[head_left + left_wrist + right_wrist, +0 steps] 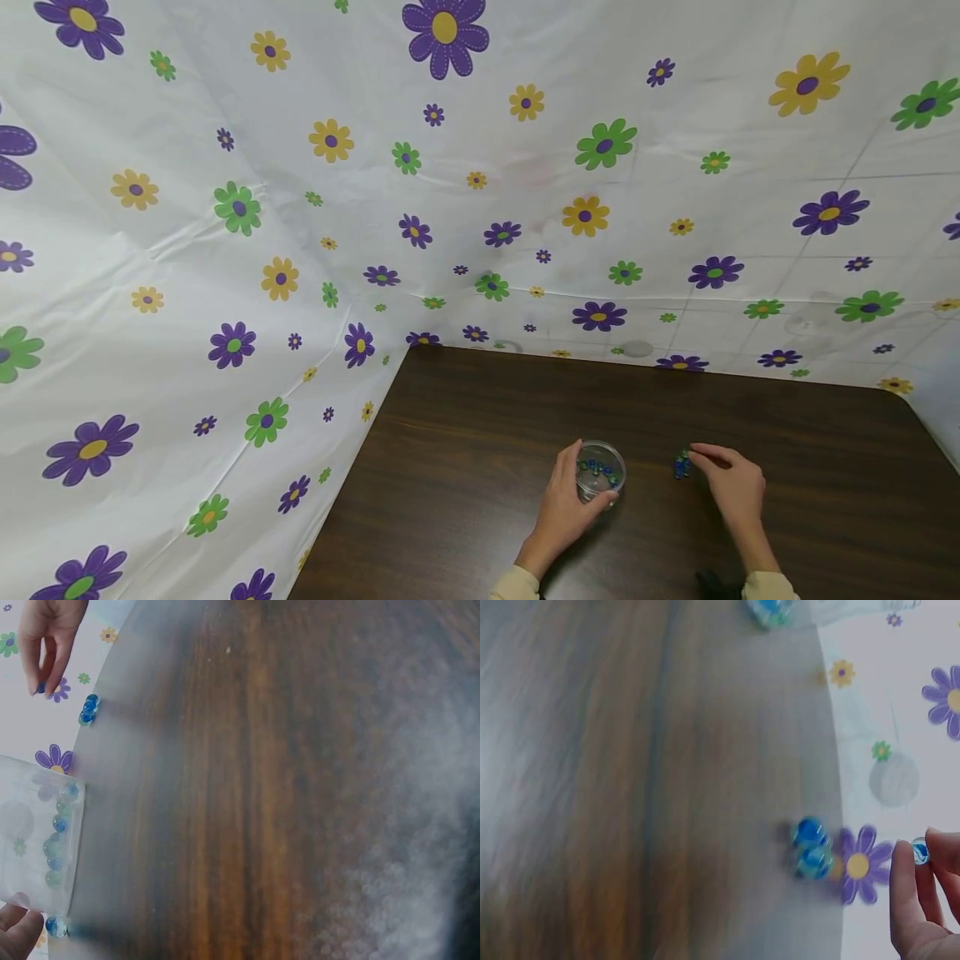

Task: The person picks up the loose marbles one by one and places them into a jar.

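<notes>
My left hand (561,510) grips a round clear plastic container (619,460) on the table, thumb on the near side and fingers on the far side. Several blue and green glass marbles (597,468) lie inside it. Beside the container's edge, close to the left fingers (22,930), one more marble (56,926) shows in the left wrist view. To the right, my right hand (735,490) pinches a single marble (920,851) between thumb and fingertips. It is held just above a small cluster of loose blue and green marbles (681,467) on the table.
The dark wood-grain table (450,433) reaches back to a white flowered sheet (480,250), which hangs behind it and along the left side. A dark object (716,586), too unclear to name, lies at the near edge beside the right sleeve.
</notes>
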A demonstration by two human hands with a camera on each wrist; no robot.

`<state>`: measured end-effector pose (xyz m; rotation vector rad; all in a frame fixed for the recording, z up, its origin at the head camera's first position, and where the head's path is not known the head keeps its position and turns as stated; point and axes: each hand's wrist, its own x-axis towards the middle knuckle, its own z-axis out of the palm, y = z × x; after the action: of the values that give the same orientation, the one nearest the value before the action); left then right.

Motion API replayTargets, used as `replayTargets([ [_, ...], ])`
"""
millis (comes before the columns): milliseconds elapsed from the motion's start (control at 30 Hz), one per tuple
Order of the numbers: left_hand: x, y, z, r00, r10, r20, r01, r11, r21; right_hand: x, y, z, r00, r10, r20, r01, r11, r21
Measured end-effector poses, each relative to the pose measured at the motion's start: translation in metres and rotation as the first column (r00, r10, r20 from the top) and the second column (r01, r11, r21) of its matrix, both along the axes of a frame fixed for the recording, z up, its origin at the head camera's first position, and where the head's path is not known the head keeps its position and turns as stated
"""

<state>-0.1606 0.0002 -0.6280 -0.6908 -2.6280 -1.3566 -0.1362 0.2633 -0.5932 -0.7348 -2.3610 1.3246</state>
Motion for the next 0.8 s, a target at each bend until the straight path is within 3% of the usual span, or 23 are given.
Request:
replayTargets([
  [233, 0.000, 0.000, 0.000, 1.000, 0.004, -0.003, -0.004, 1.000, 0.002, -0.008, -0.023, 0.011, 0.997, 0.063, -0.046, -0.066, 0.996, -0.059],
  [533, 0.001, 0.000, 0.000, 1.000, -0.003, 0.005, 0.003, 1.000, 0.002, -0.016, -0.050, 0.022, 0.982, 0.144, -0.124, -0.149, 0.988, -0.032],
  [667, 0.001, 0.000, 0.000, 1.000, -0.006, -0.004, 0.006, 1.000, 0.007, -0.016, -0.061, 0.024, 0.966, 0.204, -0.156, -0.210, 0.977, -0.026],
  [800, -0.001, 0.001, -0.001, 0.999, -0.002, -0.037, 0.002, 1.000, 0.005, -0.015, -0.072, 0.026, 0.937, 0.272, -0.218, -0.285, 0.958, -0.030],
])
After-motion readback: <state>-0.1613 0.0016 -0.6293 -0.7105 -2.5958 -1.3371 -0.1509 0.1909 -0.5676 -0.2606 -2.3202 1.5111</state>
